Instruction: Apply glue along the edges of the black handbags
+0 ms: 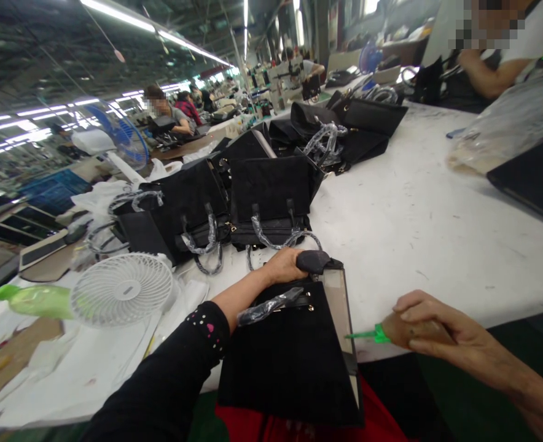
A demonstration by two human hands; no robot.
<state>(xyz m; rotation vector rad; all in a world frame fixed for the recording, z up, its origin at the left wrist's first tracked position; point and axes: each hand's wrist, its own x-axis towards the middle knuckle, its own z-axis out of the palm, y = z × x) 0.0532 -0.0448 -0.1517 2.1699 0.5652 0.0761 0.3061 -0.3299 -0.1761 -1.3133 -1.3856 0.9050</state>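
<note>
A black handbag (pixel 285 356) with plastic-wrapped handles lies across the table's front edge and my lap. My left hand (pixel 284 265) grips its upper end beside a dark flap, fingers curled and partly hidden. Along the bag's right side runs a pale, uncovered strip (pixel 335 301). Wrapped in my right hand (pixel 430 325) is a brownish squeeze bottle (pixel 410 330) with a thin green nozzle. The nozzle's tip points left, at or very close to the pale strip; whether it touches I cannot tell.
Several black handbags (pixel 271 184) stand and lie on the white table (pixel 437 233) beyond my hands. A small white fan (pixel 124 288) and a green bottle (pixel 36 301) are at left. Clear plastic (pixel 506 123) lies at right, near a co-worker (pixel 502 67).
</note>
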